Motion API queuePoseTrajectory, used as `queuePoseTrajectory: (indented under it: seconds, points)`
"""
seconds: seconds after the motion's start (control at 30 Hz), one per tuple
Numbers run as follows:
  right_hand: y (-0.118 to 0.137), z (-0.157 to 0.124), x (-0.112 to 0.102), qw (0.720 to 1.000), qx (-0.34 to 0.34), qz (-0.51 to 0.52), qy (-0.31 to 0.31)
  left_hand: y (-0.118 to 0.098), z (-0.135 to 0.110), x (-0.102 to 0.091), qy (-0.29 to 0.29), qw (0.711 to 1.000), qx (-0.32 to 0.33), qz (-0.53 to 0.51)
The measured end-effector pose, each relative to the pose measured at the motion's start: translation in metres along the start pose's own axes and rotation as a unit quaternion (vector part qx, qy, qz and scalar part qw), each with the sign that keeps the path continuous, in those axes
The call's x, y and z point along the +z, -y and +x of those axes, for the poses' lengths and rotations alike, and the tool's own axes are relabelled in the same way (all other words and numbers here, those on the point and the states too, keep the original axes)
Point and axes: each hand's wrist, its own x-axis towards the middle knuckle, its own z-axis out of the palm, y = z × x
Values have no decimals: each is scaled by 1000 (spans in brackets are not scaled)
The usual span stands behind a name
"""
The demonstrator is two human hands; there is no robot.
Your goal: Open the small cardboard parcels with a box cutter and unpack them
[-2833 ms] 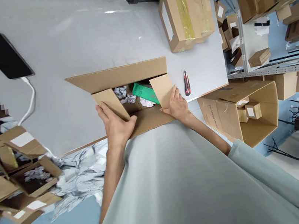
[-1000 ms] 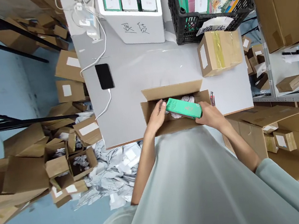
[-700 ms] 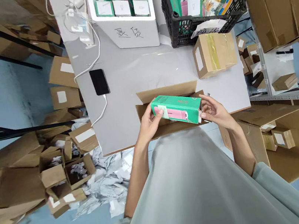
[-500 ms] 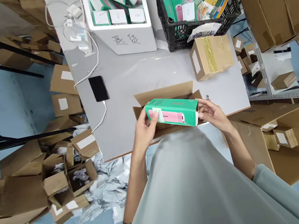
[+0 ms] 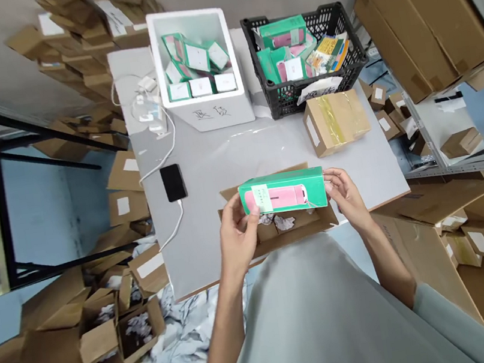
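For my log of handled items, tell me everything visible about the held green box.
The green box is oblong and looks like printed cardboard. Its front shows a pink device picture, partly covered by a pale label with text too small to read. It is held lengthwise left to right above the open carton. The left hand grips its left end, thumb on the front; the right hand is at the right end, contact there unclear.
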Motion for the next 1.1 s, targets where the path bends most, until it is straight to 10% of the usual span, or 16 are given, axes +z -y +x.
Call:
queuePoseTrajectory:
  seconds: [0.33, 0.57, 0.9, 1.1]
  points:
    - [-5, 135, 29, 996, -81, -16, 17, -11, 96, -10, -48, 998, 51, 5]
    - [-37, 219, 63, 989, 50, -101, 99, 28, 170, -21, 46, 988, -69, 132]
    - [-73, 222, 69, 952, 164, -208, 152, 56, 179, -12, 70, 970, -114, 201]
    - [-75, 185, 13, 970, 99, -214, 54, 64, 122, -55, -47, 973, -1, 226]
